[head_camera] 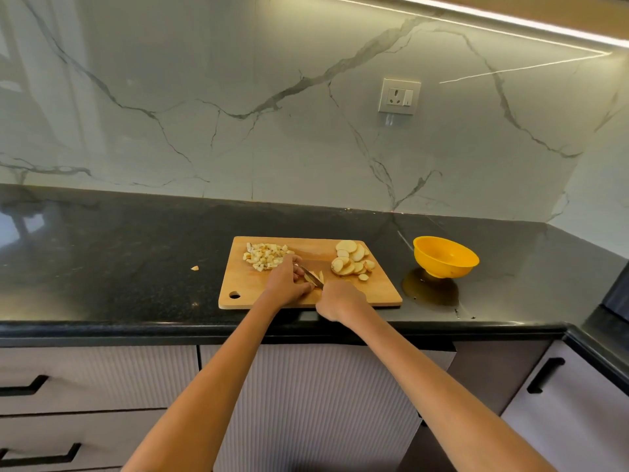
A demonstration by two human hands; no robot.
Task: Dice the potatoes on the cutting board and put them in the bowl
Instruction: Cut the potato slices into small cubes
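Note:
A wooden cutting board (258, 294) lies on the black counter. A heap of diced potato (263, 256) sits at its far left and a pile of round potato slices (350, 262) at its far right. My right hand (338, 299) grips a knife (311, 276) whose blade rests across thin potato strips (315, 276) near the board's middle. My left hand (286, 282) presses down on those strips beside the blade. A yellow bowl (446, 257) stands on the counter right of the board, nothing visible inside.
One stray potato piece (194, 268) lies on the counter left of the board. A wall socket (399, 96) sits on the marble backsplash. Drawers and cabinet fronts run below the counter edge (170, 327). A dark appliance edge (617, 298) shows at far right.

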